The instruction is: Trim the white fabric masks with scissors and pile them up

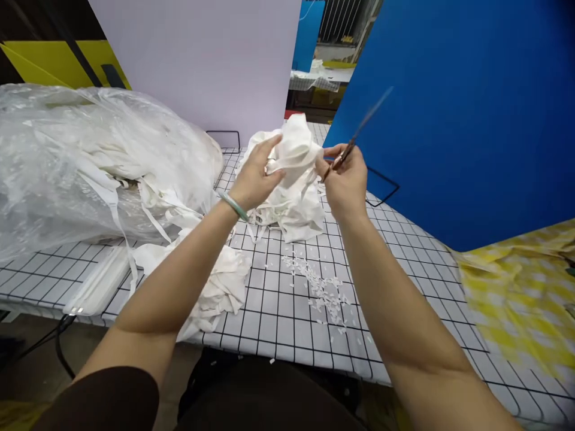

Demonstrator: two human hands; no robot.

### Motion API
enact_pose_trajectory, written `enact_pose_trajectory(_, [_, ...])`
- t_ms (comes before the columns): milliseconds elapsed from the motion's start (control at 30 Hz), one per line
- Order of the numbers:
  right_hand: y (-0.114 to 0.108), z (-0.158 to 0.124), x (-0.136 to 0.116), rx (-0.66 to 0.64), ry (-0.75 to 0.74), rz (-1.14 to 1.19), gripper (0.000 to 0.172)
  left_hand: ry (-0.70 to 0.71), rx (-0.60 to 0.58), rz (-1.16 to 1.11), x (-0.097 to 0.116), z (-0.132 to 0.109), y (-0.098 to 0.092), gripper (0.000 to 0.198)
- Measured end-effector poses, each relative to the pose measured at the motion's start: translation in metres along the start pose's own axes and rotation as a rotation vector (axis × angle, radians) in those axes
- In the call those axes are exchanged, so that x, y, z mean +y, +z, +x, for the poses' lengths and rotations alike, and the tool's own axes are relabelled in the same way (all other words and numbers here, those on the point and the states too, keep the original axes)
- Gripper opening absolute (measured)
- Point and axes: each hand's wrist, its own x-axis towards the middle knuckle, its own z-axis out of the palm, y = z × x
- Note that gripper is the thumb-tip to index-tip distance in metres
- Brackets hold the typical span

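My left hand (pixel 257 178), with a pale green bangle (pixel 233 205) at the wrist, is open at the left side of a bunched white cloth (pixel 296 146). Its thumb and fingers are spread apart; whether they touch the fabric I cannot tell. More white fabric pieces (pixel 299 215) with thin strips lie beneath that cloth. My right hand (pixel 349 182) is closed around a pair of scissors (pixel 345 154), whose blurred blades point up and to the right. The fingertips of this hand are close to the cloth's right edge.
A clear plastic bag (pixel 148 137) of white pieces fills the left. Another white fabric pile (pixel 220 287) lies under my left forearm. Small white snippets (pixel 326 293) are scattered on the grid-patterned tablecloth (pixel 274 311). Lilac (pixel 206 60) and blue (pixel 462 120) panels stand behind; yellow checked fabric (pixel 516 299) lies right.
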Motion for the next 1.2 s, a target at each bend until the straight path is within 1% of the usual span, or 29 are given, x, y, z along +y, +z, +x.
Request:
enact_pose_trajectory(33, [-0.001, -0.001, 0.007, 0.0, -0.001, -0.081, 0.024, -0.016, -0.002, 0.054, -0.007, -0.004, -0.005, 0.053])
enact_pose_trajectory(67, [-0.001, -0.01, 0.014, -0.028, 0.03, -0.127, 0.023, -0.03, -0.002, 0.108, -0.012, -0.017, -0.01, 0.052])
enact_pose_trajectory(100, [0.0, -0.027, 0.021, -0.087, 0.097, -0.131, 0.021, -0.052, 0.001, 0.154, -0.017, -0.036, -0.015, 0.046])
enact_pose_trajectory(133, [0.003, -0.049, 0.028, -0.185, 0.206, -0.091, 0.02, -0.09, -0.002, 0.189, -0.019, -0.06, -0.019, 0.038])
enact_pose_trajectory(167, [0.008, -0.074, 0.034, -0.329, 0.351, -0.036, 0.019, -0.159, 0.001, 0.207, -0.021, -0.085, -0.023, 0.03])
enact_pose_trajectory(200, [0.015, -0.097, 0.039, -0.467, 0.494, 0.013, 0.023, -0.238, 0.012, 0.222, -0.023, -0.109, -0.025, 0.026])
enact_pose_trajectory(233, [0.024, -0.117, 0.043, -0.557, 0.599, 0.058, 0.028, -0.311, -0.012, 0.233, -0.024, -0.13, -0.026, 0.024])
enact_pose_trajectory(300, [0.041, -0.147, 0.045, -0.627, 0.696, 0.1, 0.038, -0.434, -0.123, 0.231, -0.026, -0.158, -0.027, 0.021])
enact_pose_trajectory(367, [0.047, -0.163, 0.039, -0.625, 0.737, 0.115, 0.043, -0.503, -0.251, 0.202, -0.032, -0.169, -0.027, 0.014])
enact_pose_trajectory(400, [0.045, -0.17, 0.032, -0.646, 0.768, 0.138, 0.044, -0.528, -0.283, 0.178, -0.035, -0.17, -0.028, 0.011])
enact_pose_trajectory(433, [0.037, -0.177, 0.024, -0.701, 0.81, 0.178, 0.044, -0.547, -0.283, 0.155, -0.039, -0.169, -0.029, 0.017])
enact_pose_trajectory(467, [0.026, -0.186, 0.015, -0.784, 0.862, 0.235, 0.044, -0.562, -0.264, 0.13, -0.043, -0.166, -0.031, 0.023])
enact_pose_trajectory(533, [-0.003, -0.208, -0.003, -1.047, 0.97, 0.379, 0.045, -0.589, -0.206, 0.069, -0.048, -0.159, -0.037, 0.029])
enact_pose_trajectory(567, [-0.017, -0.219, -0.01, -1.136, 1.001, 0.43, 0.046, -0.596, -0.176, 0.039, -0.047, -0.155, -0.04, 0.031])
enact_pose_trajectory(600, [-0.03, -0.23, -0.015, -1.15, 0.98, 0.433, 0.045, -0.595, -0.152, -0.007, -0.043, -0.15, -0.043, 0.032])
enact_pose_trajectory(633, [-0.04, -0.237, -0.018, -1.097, 0.949, 0.414, 0.043, -0.587, -0.135, -0.077, -0.036, -0.144, -0.045, 0.033])
enact_pose_trajectory(667, [-0.045, -0.241, -0.018, -0.982, 0.897, 0.393, 0.041, -0.569, -0.127, -0.172, -0.026, -0.137, -0.046, 0.034])
enact_pose_trajectory(700, [-0.046, -0.241, -0.016, -0.829, 0.826, 0.372, 0.038, -0.542, -0.128, -0.279, -0.013, -0.13, -0.045, 0.033])
enact_pose_trajectory(767, [-0.036, -0.229, -0.008, -0.526, 0.667, 0.362, 0.037, -0.471, -0.155, -0.478, 0.017, -0.113, -0.042, 0.027])
enact_pose_trajectory(800, [-0.026, -0.219, -0.002, -0.422, 0.593, 0.368, 0.039, -0.43, -0.171, -0.538, 0.032, -0.106, -0.039, 0.025])
enact_pose_trajectory(833, [-0.014, -0.208, 0.003, -0.367, 0.541, 0.373, 0.043, -0.386, -0.183, -0.557, 0.046, -0.099, -0.036, 0.024])
enact_pose_trajectory(900, [0.01, -0.189, 0.01, -0.339, 0.534, 0.409, 0.049, -0.304, -0.171, -0.531, 0.065, -0.088, -0.031, 0.026])
enact_pose_trajectory(933, [0.021, -0.181, 0.012, -0.337, 0.559, 0.442, 0.048, -0.272, -0.148, -0.493, 0.069, -0.086, -0.031, 0.028])
enact_pose_trajectory(1000, [0.034, -0.171, 0.013, -0.334, 0.598, 0.517, 0.043, -0.233, -0.089, -0.36, 0.068, -0.088, -0.034, 0.028])
enact_pose_trajectory(1033, [0.036, -0.168, 0.013, -0.327, 0.598, 0.545, 0.04, -0.219, -0.058, -0.268, 0.064, -0.093, -0.038, 0.025])
enact_pose_trajectory(1100, [0.031, -0.166, 0.012, -0.317, 0.568, 0.559, 0.037, -0.19, 0.003, -0.074, 0.056, -0.113, -0.045, 0.017])
enact_pose_trajectory(1133, [0.026, -0.166, 0.013, -0.315, 0.553, 0.544, 0.036, -0.176, 0.023, 0.012, 0.053, -0.126, -0.047, 0.02])
enact_pose_trajectory(1167, [0.019, -0.167, 0.015, -0.317, 0.545, 0.519, 0.036, -0.156, 0.014, 0.077, 0.052, -0.142, -0.046, 0.024])
enact_pose_trajectory(1200, [0.012, -0.169, 0.018, -0.319, 0.546, 0.492, 0.037, -0.135, -0.046, 0.108, 0.052, -0.159, -0.044, 0.026])
